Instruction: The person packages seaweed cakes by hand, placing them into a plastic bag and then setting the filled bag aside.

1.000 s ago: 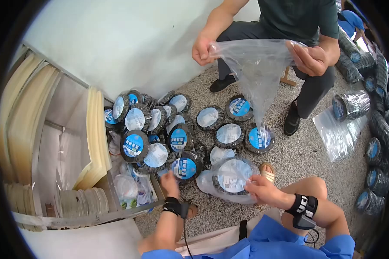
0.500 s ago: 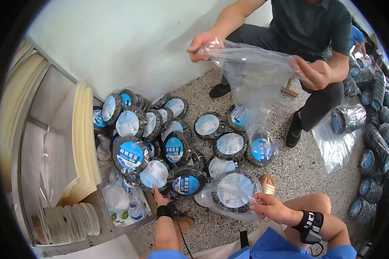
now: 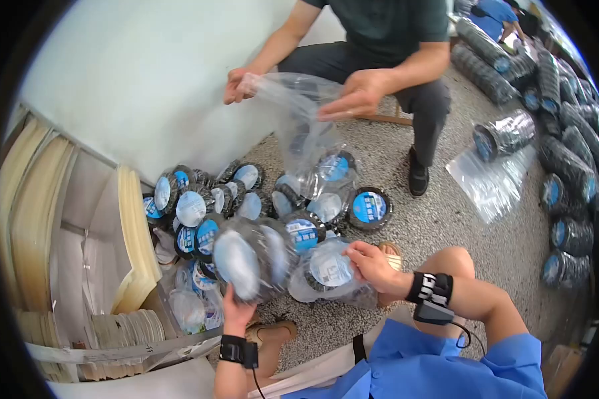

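My left hand point(image 3: 235, 311) grips a stack of round black rolls with blue and white labels point(image 3: 253, 258), lifted off the pile and blurred by motion. My right hand point(image 3: 371, 265) holds the mouth of a clear plastic bag point(image 3: 326, 271) that has one labelled roll inside and rests on the floor. Behind both lies a pile of the same rolls point(image 3: 199, 203) against the white wall. Across from me a seated person's two hands point(image 3: 353, 93) hold open another clear bag point(image 3: 306, 143) hanging over the pile.
A metal shelf point(image 3: 93, 266) with cream sheets and stacked round labels stands at the left. Bagged stacks of rolls point(image 3: 566, 166) line the right side, with a flat plastic bag point(image 3: 489, 183) on the gravel floor. The other person's black shoe point(image 3: 417, 178) is near the pile.
My left hand has picked up a stack of rolls from the pile and raised it toward the bag. The other person's bag has moved left over the pile. The view has shifted.
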Demonstrator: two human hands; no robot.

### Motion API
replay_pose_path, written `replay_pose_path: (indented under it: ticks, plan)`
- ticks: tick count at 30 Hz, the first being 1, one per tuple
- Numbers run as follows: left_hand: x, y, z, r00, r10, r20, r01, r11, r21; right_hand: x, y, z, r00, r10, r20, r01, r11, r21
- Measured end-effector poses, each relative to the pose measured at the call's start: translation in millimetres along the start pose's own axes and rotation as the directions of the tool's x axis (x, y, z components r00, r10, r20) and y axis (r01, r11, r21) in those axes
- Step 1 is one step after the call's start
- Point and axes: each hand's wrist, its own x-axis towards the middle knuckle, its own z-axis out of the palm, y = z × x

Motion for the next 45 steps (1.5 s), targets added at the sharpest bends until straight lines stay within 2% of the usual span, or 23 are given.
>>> replay_pose_path:
  ticks: [1, 3, 5, 6, 9, 10, 11, 13, 15, 16, 18, 19, 20, 23, 24, 28, 30, 31, 34, 38, 41, 43, 45]
  plan:
    - [-12.5, -10.2, 3.4, 0.994, 0.017, 0.110, -0.050, 0.950, 0.308, -1.0, -1.7, -0.9, 1.000, -0.002, -0.014, 0.002, 1.000, -0.024]
    - [-35.8, -14.6, 53.2, 0.911, -0.198, 0.362, -0.316, 0.230, 0.921, -3.1, 1.7, -2.1, 1.000, -0.015, -0.017, 0.015, 0.999, -0.043]
    - [-49.6, -43.4, 90.9, 0.682, -0.231, 0.694, -0.730, -0.162, 0.664, -10.0, 6.2, -4.1, 0.869, -0.469, 0.156, 0.478, 0.717, -0.507]
    - [-49.3, -58.4, 96.0, 0.675, -0.230, 0.701, -0.737, -0.167, 0.655, -19.0, 7.8, -1.4, 0.764, -0.576, 0.290, 0.619, 0.527, -0.582]
    - [-32.4, -85.0, 85.0, 0.849, -0.250, 0.466, -0.453, 0.112, 0.885, -39.8, 11.2, -0.5, 0.650, -0.445, 0.616, 0.752, 0.260, -0.606]
    - [-27.0, -90.2, 79.1, 0.948, -0.197, 0.249, -0.157, 0.391, 0.907, -50.9, 11.1, 2.8, 0.651, -0.416, 0.635, 0.752, 0.239, -0.615]
    - [-18.5, -97.1, 66.7, 0.976, -0.217, 0.011, 0.134, 0.640, 0.757, -60.0, 14.8, 5.9, 0.653, -0.383, 0.653, 0.751, 0.218, -0.624]
    - [-2.4, -106.9, 22.6, 0.967, -0.256, -0.003, 0.209, 0.783, 0.586, -62.7, 15.3, 3.0, 0.631, -0.409, 0.659, 0.764, 0.181, -0.619]
    - [-12.2, -117.5, 17.4, 0.959, -0.221, -0.180, 0.260, 0.938, 0.231, -71.3, -10.7, 4.5, 0.922, -0.087, 0.376, 0.294, 0.789, -0.539]
    - [-8.8, -132.4, 2.1, 0.992, -0.093, -0.081, 0.114, 0.944, 0.310, -63.5, -16.2, -1.1, 0.896, -0.013, 0.444, 0.203, 0.900, -0.385]
    - [-17.0, -138.0, 21.0, 0.949, 0.199, 0.244, -0.303, 0.365, 0.880, -56.0, -20.6, -0.5, 0.928, -0.001, 0.373, 0.047, 0.992, -0.113]
    - [-10.8, -143.3, 19.5, 0.883, 0.230, 0.409, -0.409, -0.050, 0.911, -55.7, -27.5, 1.7, 0.952, 0.036, 0.303, -0.061, 0.996, 0.071]
    - [-11.4, -143.1, 37.1, 0.809, 0.279, 0.517, -0.473, -0.212, 0.855, -48.3, -31.3, -0.3, 0.950, 0.046, 0.310, -0.067, 0.996, 0.056]
    - [-9.4, -115.2, 85.7, 0.882, 0.269, 0.386, -0.359, -0.148, 0.922, -22.8, -35.3, -24.4, 0.990, -0.121, 0.067, 0.100, 0.961, 0.257]
    - [4.4, -106.9, 83.8, 0.843, 0.396, 0.364, -0.400, 0.009, 0.917, -24.1, -47.2, -27.5, 0.990, -0.144, 0.002, 0.140, 0.967, 0.212]
    - [105.5, -104.8, -40.1, 0.760, 0.648, 0.056, -0.314, 0.290, 0.904, -29.3, -65.5, -36.8, 0.988, -0.151, -0.027, 0.153, 0.976, 0.153]
    - [143.7, -124.2, -77.5, 0.922, 0.325, -0.211, 0.051, 0.439, 0.897, -24.7, -66.4, -38.1, 0.991, -0.133, -0.014, 0.133, 0.984, 0.122]
    - [158.7, -128.6, -72.3, 0.927, 0.308, -0.214, 0.056, 0.452, 0.891, -23.4, -66.2, -37.9, 0.996, -0.094, -0.001, 0.093, 0.990, 0.103]
    - [218.9, -151.2, -60.7, 0.934, -0.021, -0.357, 0.154, 0.924, 0.350, -18.5, -72.6, -27.8, 0.998, -0.062, -0.009, 0.063, 0.997, 0.051]
    - [266.5, -185.5, -66.7, 0.894, -0.028, -0.447, 0.248, 0.863, 0.441, -9.9, -77.5, -11.5, 0.998, -0.046, -0.042, 0.046, 0.999, -0.008]
    - [221.8, -164.5, -61.7, 0.933, 0.124, -0.338, 0.003, 0.937, 0.351, -7.0, -79.1, -11.6, 0.999, 0.002, -0.040, -0.003, 1.000, -0.019]
    - [189.6, -143.0, -111.0, 0.983, 0.094, -0.159, -0.052, 0.968, 0.246, -5.1, -78.9, -16.3, 1.000, 0.011, -0.029, -0.011, 1.000, -0.010]
    - [160.2, -121.0, -187.4, 0.988, -0.063, -0.144, 0.120, 0.892, 0.436, -4.5, -78.6, -19.1, 1.000, 0.012, -0.022, -0.012, 1.000, 0.003]
